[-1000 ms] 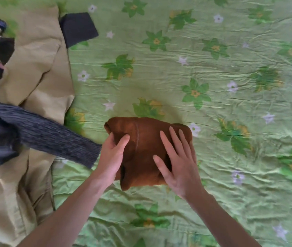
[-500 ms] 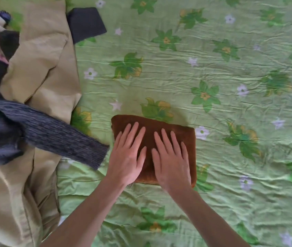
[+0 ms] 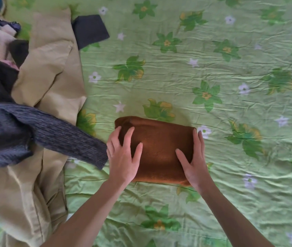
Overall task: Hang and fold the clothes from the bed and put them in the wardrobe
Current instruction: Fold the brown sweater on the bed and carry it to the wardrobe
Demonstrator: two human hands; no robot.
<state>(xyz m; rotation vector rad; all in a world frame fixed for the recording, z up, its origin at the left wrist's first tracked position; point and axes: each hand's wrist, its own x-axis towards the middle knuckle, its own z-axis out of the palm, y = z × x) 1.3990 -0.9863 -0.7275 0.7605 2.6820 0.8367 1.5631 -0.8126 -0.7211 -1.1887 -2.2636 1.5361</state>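
A folded rust-brown fleece garment [image 3: 159, 148] is seen at the centre of the frame, laid on a bed covered by a wrinkled light-green sheet printed with green leaves and small white flowers [image 3: 213, 68]. It is gripped at its left end by the left hand [image 3: 122, 157], fingers spread over the top, and at its right end by the right hand [image 3: 195, 163], thumb on top. At the left edge, a dark blue-grey ribbed knit sleeve [image 3: 61, 138] is draped across crumpled beige trousers [image 3: 49, 77].
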